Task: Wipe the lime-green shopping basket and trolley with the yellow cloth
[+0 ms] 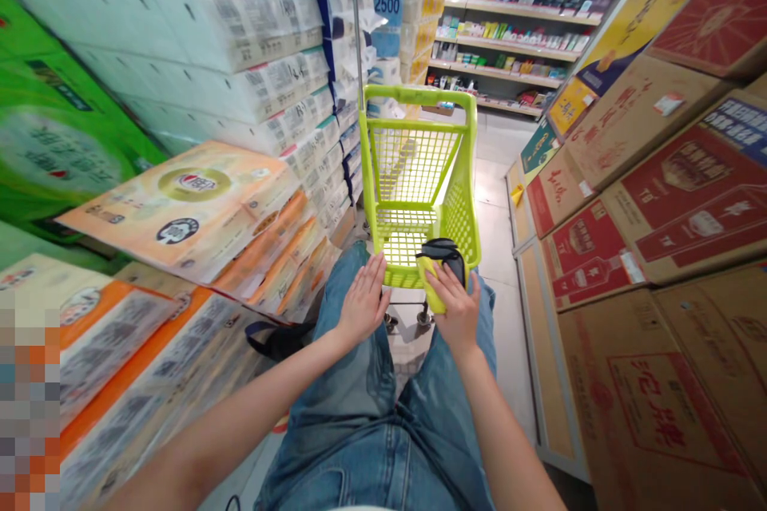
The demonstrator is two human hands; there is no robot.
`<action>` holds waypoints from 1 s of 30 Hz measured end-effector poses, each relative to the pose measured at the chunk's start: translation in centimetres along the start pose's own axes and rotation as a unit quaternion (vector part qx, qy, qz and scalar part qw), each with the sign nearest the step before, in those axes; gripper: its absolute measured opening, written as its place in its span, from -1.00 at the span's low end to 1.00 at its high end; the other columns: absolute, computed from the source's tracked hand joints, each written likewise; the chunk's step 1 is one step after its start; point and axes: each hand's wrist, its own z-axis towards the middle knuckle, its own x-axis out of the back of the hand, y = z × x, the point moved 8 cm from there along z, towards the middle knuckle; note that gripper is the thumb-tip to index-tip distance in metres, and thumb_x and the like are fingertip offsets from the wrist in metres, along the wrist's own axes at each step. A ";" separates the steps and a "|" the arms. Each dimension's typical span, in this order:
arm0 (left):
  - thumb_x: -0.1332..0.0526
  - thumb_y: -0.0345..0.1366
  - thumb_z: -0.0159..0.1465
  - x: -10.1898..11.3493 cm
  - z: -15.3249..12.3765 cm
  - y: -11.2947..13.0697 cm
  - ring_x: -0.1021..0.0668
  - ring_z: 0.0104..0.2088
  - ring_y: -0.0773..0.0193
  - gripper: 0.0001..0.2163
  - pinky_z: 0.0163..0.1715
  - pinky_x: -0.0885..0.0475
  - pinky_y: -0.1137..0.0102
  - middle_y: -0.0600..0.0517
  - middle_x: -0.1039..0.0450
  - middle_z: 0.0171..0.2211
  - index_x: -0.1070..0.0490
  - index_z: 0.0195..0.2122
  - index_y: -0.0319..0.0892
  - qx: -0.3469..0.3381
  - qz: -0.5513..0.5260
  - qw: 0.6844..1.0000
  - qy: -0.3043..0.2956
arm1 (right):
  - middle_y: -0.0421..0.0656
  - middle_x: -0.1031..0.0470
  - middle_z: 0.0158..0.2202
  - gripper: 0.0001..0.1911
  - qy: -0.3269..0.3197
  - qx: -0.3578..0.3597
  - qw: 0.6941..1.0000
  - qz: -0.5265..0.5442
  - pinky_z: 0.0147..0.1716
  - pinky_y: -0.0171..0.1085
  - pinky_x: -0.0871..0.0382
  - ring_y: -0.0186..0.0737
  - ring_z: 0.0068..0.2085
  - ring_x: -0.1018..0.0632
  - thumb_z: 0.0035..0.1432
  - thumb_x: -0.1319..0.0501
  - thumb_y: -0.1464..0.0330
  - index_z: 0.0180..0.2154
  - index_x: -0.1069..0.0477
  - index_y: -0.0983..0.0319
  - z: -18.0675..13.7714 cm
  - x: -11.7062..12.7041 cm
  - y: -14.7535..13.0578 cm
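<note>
Shop aisle, pale tiled floor (500,200), narrow, seen from above over blue denim jeans (371,415).

Left wall: green film-wrapped bales (53,136); white paper packs (252,32) stacked high, glossy, barcoded; orange and cream packs (185,207) below them, flat and slab-shaped, leaning out into the aisle.

Left hand (363,299): flat, fingers spread, holding nothing; fingertips just at the near rim of the trolley.

Trolley (419,96): lime-green plastic, lattice walls and floor, tapered basket, standing in mid-aisle directly ahead of the knees. Thin grey pole (355,16) rises at its far left corner, with a blue price card (387,4) beside it.

Handle (442,251): black and yellow moulded piece at the trolley's near right corner.

Right hand (459,307): laid over the handle, touching it, its fingers lying on top of it; whether they close underneath cannot be told.

Far end: shelving (515,32) with rows of small coloured packets.

Right wall: brown cardboard cartons (653,407), matt, red-printed, stacked in tilted tiers.
</note>
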 end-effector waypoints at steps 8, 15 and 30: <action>0.01 -0.29 0.42 -0.3 0.0 0.1 0.03 0.42 0.11 -0.37 0.35 -0.07 0.08 -0.15 0.09 0.42 0.32 0.43 -0.19 0.004 -0.004 1.000 0.013 | -0.15 -0.46 0.18 -0.45 0.068 -0.087 0.993 -0.046 0.28 0.01 0.03 -0.13 0.23 -0.42 0.11 -0.05 0.57 0.09 -0.41 0.08 -0.7 2.6 5.5; 0.02 -0.31 0.40 -0.1 -0.1 0.0 0.04 0.43 0.09 -0.36 0.34 -0.06 0.07 -0.18 0.11 0.42 0.33 0.43 -0.22 0.000 -0.009 1.000 0.003 | -0.16 -0.47 0.17 -0.47 0.046 -0.030 0.998 -0.003 0.31 -0.01 0.12 -0.15 0.24 -0.41 0.13 -0.08 0.55 0.12 -0.38 0.09 1.1 -3.0 -5.4; 0.03 -0.33 0.42 -0.2 0.0 0.1 0.04 0.43 0.12 -0.38 0.34 -0.07 0.09 -0.16 0.11 0.43 0.32 0.43 -0.22 -0.004 0.006 1.000 0.005 | -0.16 -0.54 0.09 -0.58 0.100 0.000 0.993 -0.063 0.29 0.01 0.08 -0.14 0.14 -0.51 0.19 -0.08 0.50 0.03 -0.45 0.09 -0.5 2.9 5.4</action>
